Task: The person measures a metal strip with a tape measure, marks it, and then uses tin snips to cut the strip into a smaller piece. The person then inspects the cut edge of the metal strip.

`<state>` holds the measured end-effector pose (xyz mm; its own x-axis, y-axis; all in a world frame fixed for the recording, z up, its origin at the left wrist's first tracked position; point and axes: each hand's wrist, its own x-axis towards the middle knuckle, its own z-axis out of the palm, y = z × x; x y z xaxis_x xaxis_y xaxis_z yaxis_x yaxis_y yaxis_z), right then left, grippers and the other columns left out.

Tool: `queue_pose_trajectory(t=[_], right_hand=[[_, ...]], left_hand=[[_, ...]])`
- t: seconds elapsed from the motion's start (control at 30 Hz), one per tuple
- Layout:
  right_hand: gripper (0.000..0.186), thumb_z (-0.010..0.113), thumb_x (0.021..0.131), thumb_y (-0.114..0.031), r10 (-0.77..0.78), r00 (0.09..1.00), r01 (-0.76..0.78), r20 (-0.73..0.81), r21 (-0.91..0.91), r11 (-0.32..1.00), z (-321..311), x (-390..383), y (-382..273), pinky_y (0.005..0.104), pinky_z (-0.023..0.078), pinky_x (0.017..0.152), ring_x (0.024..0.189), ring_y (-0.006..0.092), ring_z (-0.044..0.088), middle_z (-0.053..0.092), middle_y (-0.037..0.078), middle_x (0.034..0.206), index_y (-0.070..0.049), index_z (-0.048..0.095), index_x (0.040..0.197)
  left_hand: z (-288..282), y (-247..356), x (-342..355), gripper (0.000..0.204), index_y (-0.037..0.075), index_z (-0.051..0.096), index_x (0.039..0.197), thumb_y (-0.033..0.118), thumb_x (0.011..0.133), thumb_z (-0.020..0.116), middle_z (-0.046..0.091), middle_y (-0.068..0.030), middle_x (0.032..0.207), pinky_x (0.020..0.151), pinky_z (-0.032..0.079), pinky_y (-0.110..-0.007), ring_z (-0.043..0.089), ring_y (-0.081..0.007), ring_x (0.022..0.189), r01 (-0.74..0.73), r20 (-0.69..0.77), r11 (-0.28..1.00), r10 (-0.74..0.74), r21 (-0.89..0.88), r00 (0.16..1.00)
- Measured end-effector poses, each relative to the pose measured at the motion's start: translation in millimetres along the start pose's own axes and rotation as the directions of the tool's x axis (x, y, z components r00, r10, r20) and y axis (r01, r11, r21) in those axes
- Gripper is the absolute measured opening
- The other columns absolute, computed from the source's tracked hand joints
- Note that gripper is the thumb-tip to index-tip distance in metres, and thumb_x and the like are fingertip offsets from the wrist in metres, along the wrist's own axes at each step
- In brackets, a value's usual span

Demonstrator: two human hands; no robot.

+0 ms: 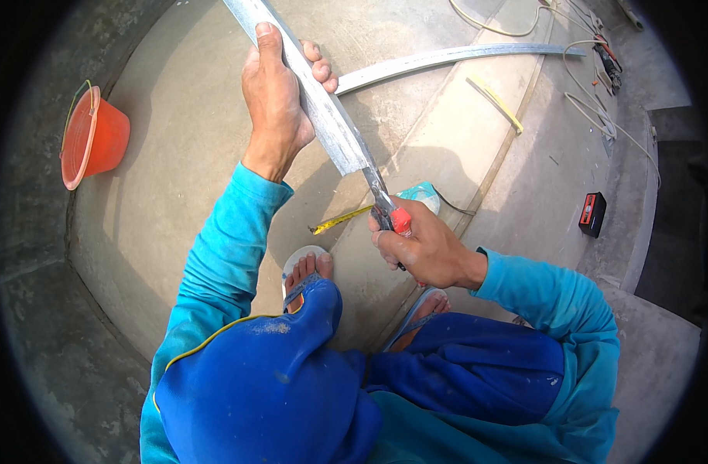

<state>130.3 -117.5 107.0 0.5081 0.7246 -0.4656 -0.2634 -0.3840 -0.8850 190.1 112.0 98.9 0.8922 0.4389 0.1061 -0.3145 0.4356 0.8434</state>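
Note:
My left hand (275, 108) is closed around a long galvanized metal channel (329, 120), which slants from the top of the view down toward my right hand. Gripped in my right hand (435, 247) is a pair of tin snips with a red handle (401, 223). Its blades meet the near end of the channel; whether they are cutting into it cannot be made out. Beneath them on the floor lies a yellow measuring tape blade (342, 220), beside a teal and white item (422, 193) partly hidden by my right hand.
A second metal channel (447, 56) lies across the floor beyond my hands. Near it is a yellow strip (497, 104). An orange bucket (106, 139) stands by the left wall. To the right are a black and red box (592, 214), a pale cable (574, 100) and a dark tool (608, 62).

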Motion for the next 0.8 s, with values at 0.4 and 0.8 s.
queue_pose_trajectory(t=[0.4,0.8], right_hand=[[0.015,0.058,0.087,-0.013,0.012,1.0,-0.013,-0.025,-0.016,1.0,1,1,0,0.0386,0.042,0.063,0.063,0.0209,0.051,0.053,0.01,0.067,0.001,0.054,0.092],[0.032,0.066,0.089,-0.017,-0.103,0.99,0.075,-0.098,-0.257,0.963,5,-1,9,0.04,0.046,0.073,0.08,0.0256,0.057,0.056,0.016,0.09,0.002,0.051,0.109]], left_hand=[[5,2,-1,0.041,0.01,0.036,0.107,0.05,0.107,0.046,0.054,-0.0083,0.081,0.055,0.055,-0.031,0.058,-0.0153,0.065,0.022,-0.081,0.999,-0.025,-0.036,0.996],[-33,9,35,0.015,0.012,0.038,0.083,0.014,0.092,0.051,0.035,0.0002,0.07,0.051,0.038,-0.026,0.037,-0.0102,0.056,0.176,-0.239,0.931,-0.26,-0.32,0.936]])
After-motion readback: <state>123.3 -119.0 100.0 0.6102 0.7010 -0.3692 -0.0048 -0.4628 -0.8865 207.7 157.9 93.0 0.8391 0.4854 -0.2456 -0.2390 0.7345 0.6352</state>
